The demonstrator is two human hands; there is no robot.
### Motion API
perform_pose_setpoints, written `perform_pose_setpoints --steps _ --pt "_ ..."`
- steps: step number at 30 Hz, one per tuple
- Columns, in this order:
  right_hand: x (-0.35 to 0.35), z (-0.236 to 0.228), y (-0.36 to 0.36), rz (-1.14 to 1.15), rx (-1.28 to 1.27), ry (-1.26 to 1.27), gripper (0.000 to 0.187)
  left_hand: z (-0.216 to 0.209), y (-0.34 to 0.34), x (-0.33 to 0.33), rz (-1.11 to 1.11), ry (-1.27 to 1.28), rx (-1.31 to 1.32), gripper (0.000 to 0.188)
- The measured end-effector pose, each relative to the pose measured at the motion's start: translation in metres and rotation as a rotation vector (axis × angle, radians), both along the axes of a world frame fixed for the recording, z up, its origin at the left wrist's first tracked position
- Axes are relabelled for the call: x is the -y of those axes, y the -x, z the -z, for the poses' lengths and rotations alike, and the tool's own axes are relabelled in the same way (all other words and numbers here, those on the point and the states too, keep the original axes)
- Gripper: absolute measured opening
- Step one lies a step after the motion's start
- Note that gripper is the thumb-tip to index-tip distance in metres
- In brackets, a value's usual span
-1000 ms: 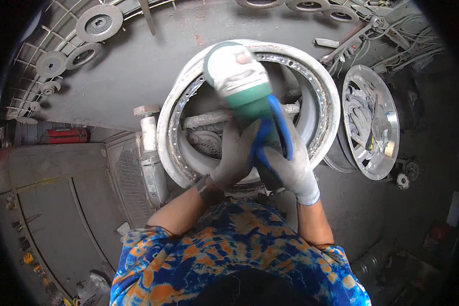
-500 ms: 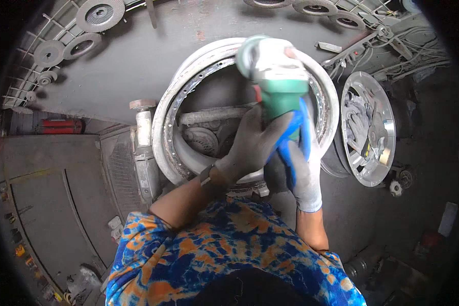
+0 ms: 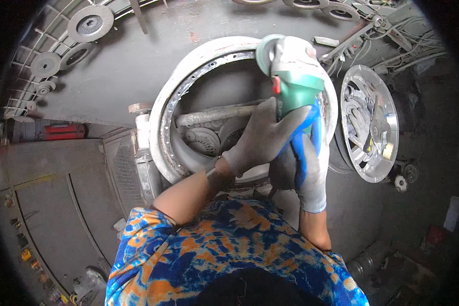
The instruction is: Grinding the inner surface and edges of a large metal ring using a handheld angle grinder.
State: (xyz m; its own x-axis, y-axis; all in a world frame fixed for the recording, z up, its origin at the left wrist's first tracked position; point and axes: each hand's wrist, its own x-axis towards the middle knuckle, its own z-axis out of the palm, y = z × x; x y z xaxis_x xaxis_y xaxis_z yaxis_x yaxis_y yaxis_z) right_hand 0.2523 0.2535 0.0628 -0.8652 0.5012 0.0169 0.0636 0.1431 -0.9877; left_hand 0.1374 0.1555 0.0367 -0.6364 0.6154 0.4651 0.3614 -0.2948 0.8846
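Note:
Both gloved hands are wrapped round a green angle grinder (image 3: pixel 296 92) with a pale metal head and a round disc at its upper left. My left hand (image 3: pixel 262 132) grips the body from the left side, and my right hand (image 3: pixel 311 163) closes round it lower down on the right. Below the grinder lies a worn whitish wheel rim (image 3: pixel 163 127) with a row of holes round its inner flange. The disc overlaps the rim's far right edge; I cannot tell whether it touches. Hands and grinder hide part of the rim's right side.
Right of the rim, a silver wheel (image 3: pixel 390 158) holds grey gloves and small tools. A clamp-like metal tool (image 3: pixel 144 135) stands at the rim's left. Several abrasive discs (image 3: pixel 91 23) hang on a wire rack, far left. Cables (image 3: pixel 410 46) run along the far right.
My hands and the grinder have shifted a little to the right along the rim. The view has also moved slightly. The grip is the same.

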Motion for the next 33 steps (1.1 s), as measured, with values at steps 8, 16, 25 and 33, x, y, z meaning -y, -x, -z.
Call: perform_pose_setpoints --steps 8,16,25,33 --pt "0.008 -0.008 0.018 -0.457 -0.007 -0.081 0.087 0.021 -0.031 0.042 -0.225 -0.12 0.857 0.031" --pt "-0.012 -0.008 -0.004 -0.137 0.003 0.252 0.089 0.006 -0.016 -0.001 -0.036 0.109 0.561 0.034" --pt "-0.004 0.031 -0.017 0.184 -0.041 0.412 0.064 -0.008 0.003 -0.024 0.225 0.251 0.309 0.037" --pt "0.01 0.01 0.021 -0.326 -0.058 0.052 0.09 0.024 -0.012 0.045 -0.179 0.196 0.492 0.036"
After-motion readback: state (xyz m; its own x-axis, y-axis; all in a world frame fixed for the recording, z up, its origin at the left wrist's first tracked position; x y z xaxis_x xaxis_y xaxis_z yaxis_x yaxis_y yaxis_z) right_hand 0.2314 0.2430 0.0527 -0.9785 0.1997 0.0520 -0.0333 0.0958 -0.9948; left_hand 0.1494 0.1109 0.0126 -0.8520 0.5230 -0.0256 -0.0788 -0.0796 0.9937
